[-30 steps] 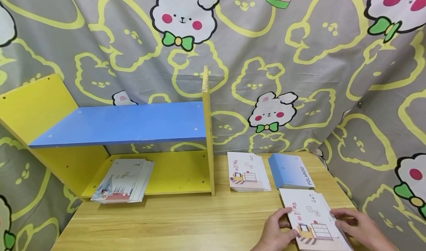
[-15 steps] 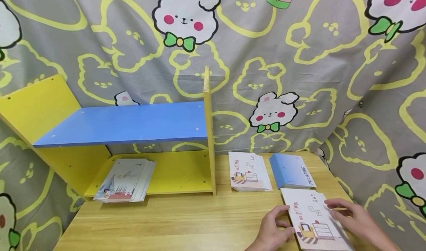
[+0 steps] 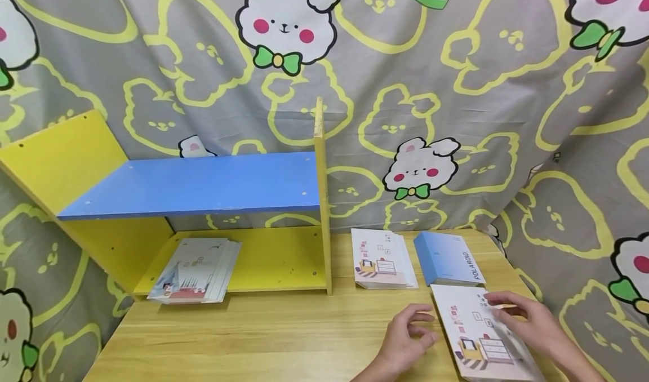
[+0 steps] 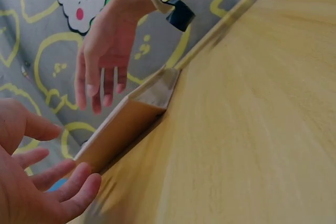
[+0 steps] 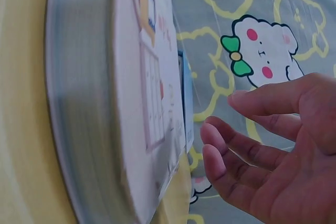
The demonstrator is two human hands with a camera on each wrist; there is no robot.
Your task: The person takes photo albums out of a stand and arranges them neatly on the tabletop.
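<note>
A thick white book (image 3: 481,337) with a drawn room on its cover lies at the table's front right. Its page block (image 5: 84,98) shows in the right wrist view. My left hand (image 3: 405,337) is just left of the book, fingers spread and loosely bent, holding nothing. Over the book's upper right side hovers my right hand (image 3: 529,323); the right wrist view shows its relaxed fingers (image 5: 252,153) apart from the cover. Behind this book lies a blue book (image 3: 448,258) marked POLAROID. To that one's left is a similar white book (image 3: 380,258).
At the left stands a shelf unit with a blue board (image 3: 203,185) and yellow side panels (image 3: 321,201). On its lower yellow board lie stacked white books (image 3: 195,272), jutting over the front edge. A patterned curtain (image 3: 355,89) hangs behind the wooden table (image 3: 253,337).
My left hand has let go of the white book's left edge and drawn away leftward. My right hand has come off the right edge and moved up and inward over the cover.
</note>
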